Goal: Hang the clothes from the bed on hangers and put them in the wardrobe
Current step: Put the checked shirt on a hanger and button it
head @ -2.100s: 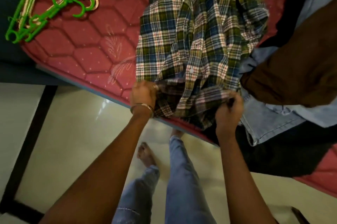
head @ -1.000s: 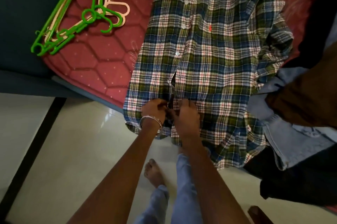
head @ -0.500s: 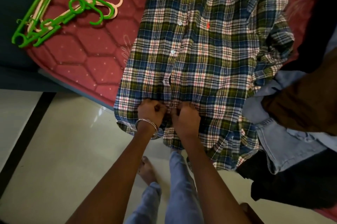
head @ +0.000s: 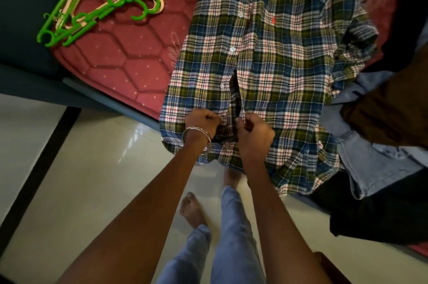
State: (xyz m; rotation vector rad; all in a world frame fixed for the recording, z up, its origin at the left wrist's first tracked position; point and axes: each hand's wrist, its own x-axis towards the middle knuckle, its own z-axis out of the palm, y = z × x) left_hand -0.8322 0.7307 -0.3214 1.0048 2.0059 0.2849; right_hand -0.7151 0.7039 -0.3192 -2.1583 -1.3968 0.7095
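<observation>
Left hand (head: 202,120), w/ silver bangles (head: 196,139) at the wrist, is clenched on the left front edge of a green-blue-white plaid button-up cotton shirt (head: 278,63), near the hem. Right hand (head: 253,132) pinches the opposite placket edge just beside it; the front gapes open between them, lower buttons undone. Shirt lies face up on the maroon hexagon-quilted mattress (head: 120,63) of the bed, long axis running away from the person: collar at the far end, hem hanging over the near edge twd the cream tiled floor (head: 81,179). Left of it, well apart, a bunch of green and peach plastic hangers (head: 104,3). Right, touching the shirt: light-blue denim garment (head: 370,158), brown cloth (head: 389,110), black cloth (head: 382,209).
</observation>
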